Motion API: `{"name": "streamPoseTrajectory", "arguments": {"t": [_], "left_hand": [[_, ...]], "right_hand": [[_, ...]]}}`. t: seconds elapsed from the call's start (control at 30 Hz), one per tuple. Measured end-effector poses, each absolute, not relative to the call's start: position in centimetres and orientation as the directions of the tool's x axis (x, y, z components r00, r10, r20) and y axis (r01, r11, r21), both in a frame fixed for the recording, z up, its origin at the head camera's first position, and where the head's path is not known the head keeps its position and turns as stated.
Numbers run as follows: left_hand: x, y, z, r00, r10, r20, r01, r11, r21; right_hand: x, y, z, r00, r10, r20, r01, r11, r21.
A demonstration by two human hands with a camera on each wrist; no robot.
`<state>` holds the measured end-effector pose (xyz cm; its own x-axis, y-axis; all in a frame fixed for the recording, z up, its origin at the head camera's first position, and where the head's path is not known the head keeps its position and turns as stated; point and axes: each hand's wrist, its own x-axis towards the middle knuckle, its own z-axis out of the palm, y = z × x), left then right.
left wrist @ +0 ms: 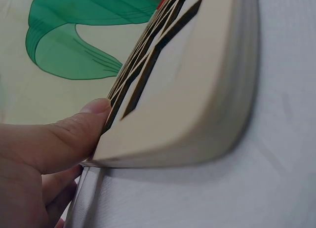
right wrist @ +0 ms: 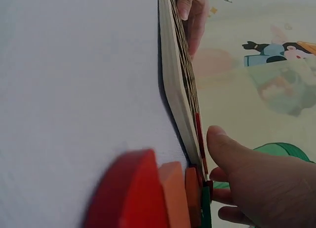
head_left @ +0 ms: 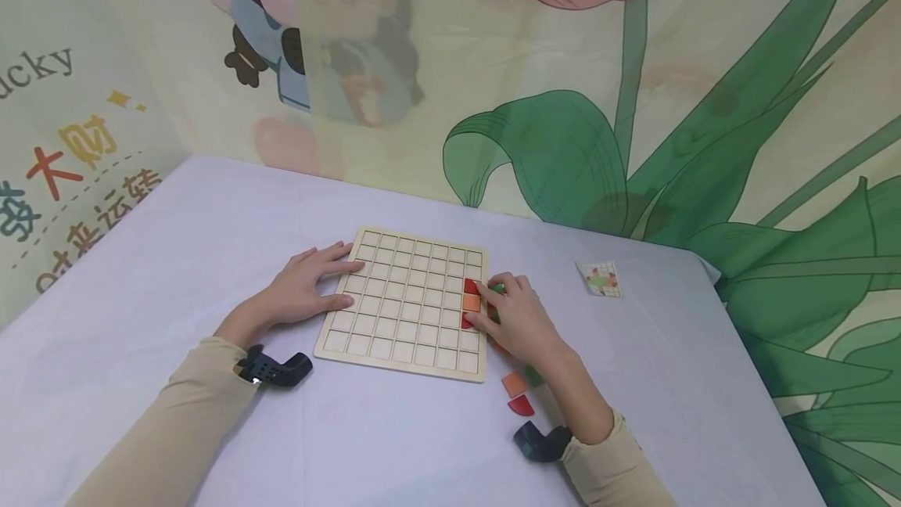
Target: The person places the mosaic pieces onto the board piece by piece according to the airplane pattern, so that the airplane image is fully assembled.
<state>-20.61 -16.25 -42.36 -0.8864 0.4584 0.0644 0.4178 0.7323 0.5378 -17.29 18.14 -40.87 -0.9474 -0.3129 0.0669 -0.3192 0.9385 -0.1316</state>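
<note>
A wooden grid board [head_left: 394,288] lies on the white table. On its right side, a red piece [head_left: 469,285], an orange piece [head_left: 471,303] and another red piece [head_left: 466,322] form a column. My right hand [head_left: 519,321] reaches over the board's right edge, index fingertip at the upper red piece and thumb at the lower one. The spread fingers of my left hand [head_left: 303,288] rest on the left edge; its thumb lies on the rim [left wrist: 148,144] in the left wrist view. The right wrist view shows my right hand [right wrist: 261,181] beside the board's edge.
Right of the board lie green pieces, partly hidden by my right hand. Nearer me are an orange piece [head_left: 514,384], a green piece [head_left: 533,375] and a red piece [head_left: 522,405]. A small patterned card [head_left: 601,279] lies farther right. A printed backdrop stands behind the table.
</note>
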Motion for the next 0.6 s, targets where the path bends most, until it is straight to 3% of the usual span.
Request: {"name": "streamPoseTrajectory", "arguments": {"t": [0.13,0.4,0.6], "left_hand": [[-20.7,-16.3,-42.4,-0.885,0.461,0.065,0.420,0.732,0.537],[-20.7,-16.3,-42.3,-0.880,0.469,0.075,0.433,0.724,0.537],[-20.6,-16.2,-42.3,-0.883,0.464,0.071,0.425,0.727,0.540]], "right_hand": [[-17.9,19.6,-39.9,-0.960,-0.279,0.024,-0.278,0.940,-0.200],[-18.9,24.7,-38.6,-0.978,-0.119,-0.169,-0.055,0.939,-0.339],[-19.2,25.6,-38.9,-0.972,-0.129,-0.195,-0.050,0.930,-0.364]]}}
